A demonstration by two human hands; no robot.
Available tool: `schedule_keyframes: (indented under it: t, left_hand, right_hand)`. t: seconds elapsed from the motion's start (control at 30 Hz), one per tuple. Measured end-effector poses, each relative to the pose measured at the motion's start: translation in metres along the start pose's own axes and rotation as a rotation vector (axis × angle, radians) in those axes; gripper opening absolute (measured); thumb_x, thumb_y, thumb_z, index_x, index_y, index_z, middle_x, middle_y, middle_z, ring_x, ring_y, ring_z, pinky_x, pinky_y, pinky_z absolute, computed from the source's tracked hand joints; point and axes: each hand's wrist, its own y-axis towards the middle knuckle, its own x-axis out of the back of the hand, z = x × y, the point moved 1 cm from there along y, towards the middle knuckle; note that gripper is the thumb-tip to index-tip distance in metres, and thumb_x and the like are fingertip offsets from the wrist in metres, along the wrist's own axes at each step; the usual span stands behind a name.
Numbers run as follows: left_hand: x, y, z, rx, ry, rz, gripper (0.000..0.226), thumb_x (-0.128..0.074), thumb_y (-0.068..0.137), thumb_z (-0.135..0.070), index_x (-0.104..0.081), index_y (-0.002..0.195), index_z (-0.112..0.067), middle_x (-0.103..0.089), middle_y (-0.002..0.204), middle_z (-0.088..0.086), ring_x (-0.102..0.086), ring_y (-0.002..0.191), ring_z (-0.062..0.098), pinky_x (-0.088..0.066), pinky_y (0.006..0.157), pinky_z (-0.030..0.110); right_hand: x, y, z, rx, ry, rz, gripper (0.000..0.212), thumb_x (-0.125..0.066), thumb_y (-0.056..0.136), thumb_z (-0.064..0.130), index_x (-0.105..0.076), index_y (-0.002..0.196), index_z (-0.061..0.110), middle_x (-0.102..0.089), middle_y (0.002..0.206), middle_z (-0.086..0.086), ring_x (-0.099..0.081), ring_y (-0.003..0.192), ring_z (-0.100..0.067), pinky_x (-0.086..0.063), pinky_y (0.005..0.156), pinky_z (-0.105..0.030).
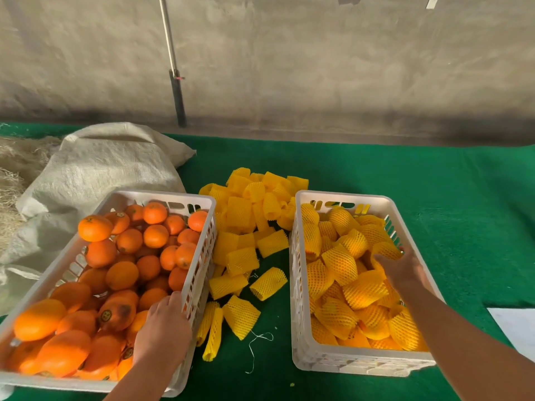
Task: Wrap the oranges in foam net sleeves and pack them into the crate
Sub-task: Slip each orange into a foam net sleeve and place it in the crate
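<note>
A green felt-like table cover (376,180) fills the lower half of the view, with a rough grey wall (289,68) behind it and a dark-handled pole (177,96) leaning upright against that wall. At far left lies a large crumpled woven sack (95,169) beside a tangle of straw-like fibre (14,175). Two white slotted plastic crates sit side by side, their long axes running away from the viewer. The left crate (199,244) is tipped up on its left side and heaped with bare oranges (121,274). The right crate (298,314) sits flat and is packed with oranges wrapped in yellow foam net (341,263), lying at mixed angles. Between the crates is a loose pile of empty yellow foam net sleeves (246,215) — short tubes pointing every way, a few flattened near the front. The left hand (163,328) reaches in over the left crate's right wall, fingers curled down among the oranges; whether it grasps one cannot be told. The right hand (401,266) rests inside the right crate near its far right wall, fingers curled round a wrapped orange (385,251).
</note>
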Motion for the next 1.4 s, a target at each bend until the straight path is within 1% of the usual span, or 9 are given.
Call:
schedule_keyframes:
  t: [0.2, 0.37, 0.53, 0.63, 0.73, 0.83, 1.0, 1.13, 1.4]
  left_hand:
    - [-0.005, 0.002, 0.004, -0.021, 0.002, -0.032, 0.020, -0.052, 0.100, -0.015, -0.045, 0.106, -0.032, -0.055, 0.106, -0.009, -0.052, 0.102, 0.015, -0.060, 0.075, 0.039]
    - [-0.007, 0.004, 0.004, -0.023, 0.007, -0.042, 0.023, -0.051, 0.098, -0.013, -0.043, 0.104, -0.034, -0.053, 0.102, -0.009, -0.054, 0.101, 0.018, -0.061, 0.071, 0.040]
    - [-0.001, 0.001, 0.000, -0.012, 0.025, -0.032, 0.025, -0.052, 0.096, -0.013, -0.048, 0.115, -0.029, -0.056, 0.109, -0.006, -0.054, 0.109, 0.020, -0.060, 0.078, 0.042]
    - [0.003, -0.003, 0.004, 0.007, 0.042, -0.026, 0.026, -0.050, 0.097, -0.013, -0.049, 0.119, -0.027, -0.059, 0.114, -0.003, -0.055, 0.110, 0.022, -0.059, 0.080, 0.041]
    - [0.000, -0.001, -0.006, -0.025, 0.034, -0.005, 0.026, -0.051, 0.097, -0.013, -0.049, 0.119, -0.026, -0.058, 0.114, -0.003, -0.056, 0.109, 0.022, -0.060, 0.081, 0.041]
    - [0.007, -0.006, -0.006, -0.007, 0.021, -0.031, 0.013, -0.053, 0.101, -0.026, -0.050, 0.114, -0.027, -0.056, 0.111, -0.004, -0.054, 0.103, 0.019, -0.060, 0.080, 0.041]
    - [0.033, -0.012, 0.017, 0.000, -0.069, -0.198, 0.042, -0.035, 0.101, -0.066, -0.058, 0.111, -0.032, -0.060, 0.114, -0.011, -0.056, 0.112, 0.016, -0.055, 0.091, 0.041]
    - [0.065, 0.007, 0.060, 0.058, 0.273, -0.243, 0.044, -0.057, 0.100, -0.045, -0.050, 0.138, -0.024, -0.056, 0.138, 0.001, -0.048, 0.132, 0.025, -0.047, 0.103, 0.045]
    - [0.079, 0.037, 0.083, 0.120, 0.622, -0.021, 0.040, -0.070, 0.090, -0.036, -0.056, 0.126, -0.028, -0.064, 0.120, 0.002, -0.052, 0.123, 0.029, -0.042, 0.103, 0.052]
  right_hand:
    - [0.006, -0.028, 0.009, 0.073, 0.032, -0.015, 0.077, -0.081, 0.089, 0.034, -0.044, 0.150, 0.005, -0.056, 0.142, -0.025, -0.054, 0.128, -0.046, -0.048, 0.100, -0.055]
    - [-0.006, -0.114, 0.021, 0.290, 0.091, -0.072, 0.060, -0.073, 0.095, 0.036, -0.049, 0.148, 0.020, -0.054, 0.147, -0.011, -0.052, 0.133, -0.035, -0.046, 0.104, -0.051]
    - [-0.057, -0.203, 0.055, 0.580, -0.026, 0.178, 0.058, -0.076, 0.094, 0.038, -0.054, 0.146, 0.022, -0.055, 0.149, -0.010, -0.057, 0.131, -0.032, -0.055, 0.098, -0.042]
    - [-0.077, -0.223, 0.065, 0.552, -0.047, 0.332, 0.081, -0.071, 0.097, 0.037, -0.023, 0.161, 0.028, -0.046, 0.158, -0.008, -0.060, 0.131, -0.032, -0.059, 0.094, -0.041]
    - [-0.083, -0.216, 0.057, 0.507, -0.087, 0.275, 0.086, -0.068, 0.099, 0.023, -0.008, 0.160, 0.032, -0.065, 0.134, -0.010, -0.075, 0.081, -0.020, -0.058, 0.052, -0.020]
    - [-0.082, -0.212, 0.055, 0.549, -0.107, 0.276, 0.076, -0.064, 0.099, 0.011, -0.017, 0.155, 0.026, -0.069, 0.096, -0.008, -0.060, 0.052, -0.013, -0.047, 0.037, -0.023]
    - [-0.085, -0.217, 0.056, 0.602, -0.197, 0.307, 0.077, -0.071, 0.092, 0.002, -0.020, 0.147, 0.015, -0.070, 0.090, -0.013, -0.054, 0.041, -0.013, -0.029, 0.031, -0.015]
    - [-0.085, -0.217, 0.056, 0.525, -0.141, 0.277, 0.074, -0.061, 0.099, 0.010, -0.019, 0.158, 0.021, -0.060, 0.079, 0.000, -0.056, 0.045, -0.013, -0.038, 0.033, -0.023]
    - [-0.085, -0.222, 0.062, 0.485, -0.191, 0.300, 0.083, -0.068, 0.096, 0.005, -0.018, 0.158, 0.028, -0.049, 0.064, 0.014, -0.055, 0.033, -0.017, -0.036, 0.026, -0.018]
